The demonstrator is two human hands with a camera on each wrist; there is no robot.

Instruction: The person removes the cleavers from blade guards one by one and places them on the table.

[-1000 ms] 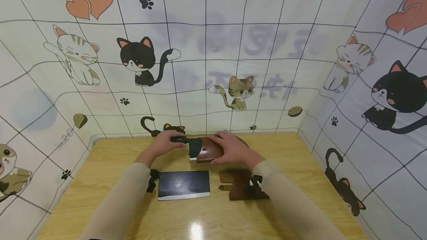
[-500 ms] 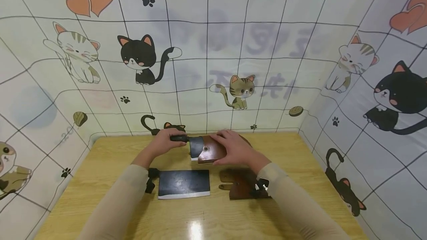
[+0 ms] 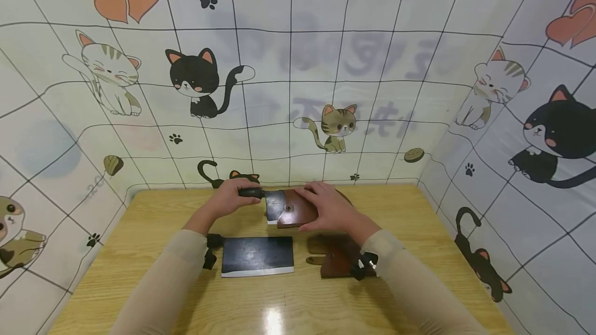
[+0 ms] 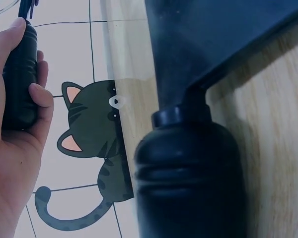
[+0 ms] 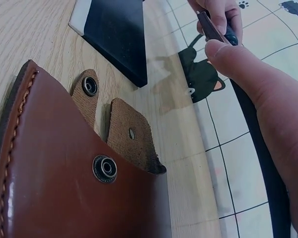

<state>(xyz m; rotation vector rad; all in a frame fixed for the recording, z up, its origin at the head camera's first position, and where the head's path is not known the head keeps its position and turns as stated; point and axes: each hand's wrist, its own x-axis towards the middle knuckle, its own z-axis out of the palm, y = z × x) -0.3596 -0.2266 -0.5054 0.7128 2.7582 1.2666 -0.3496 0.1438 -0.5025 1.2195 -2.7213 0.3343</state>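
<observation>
My left hand (image 3: 226,199) grips the black handle (image 4: 21,82) of a cleaver near the table's back edge. Most of its blade is inside a brown leather sheath (image 3: 294,211); a dark strip of blade (image 3: 274,207) shows at the handle end. My right hand (image 3: 331,210) holds the sheath from the right, the thumb in view along it in the right wrist view. Nearer to me lies a second cleaver (image 3: 257,256), bare, with a dark blade and pale edge. Right of it rests a second brown sheath (image 5: 64,178), its two snap straps (image 5: 126,126) unfastened.
The light wood table (image 3: 284,304) meets a cat-print cloth wall (image 3: 288,81) at the back and both sides. The second cleaver's black handle (image 4: 188,183) lies under my left forearm. My right wrist overhangs part of the second sheath.
My right wrist has shifted slightly right and down, and the held sheath has moved a touch to the right. Both hands keep their hold; the cleaver and sheath on the table have not moved.
</observation>
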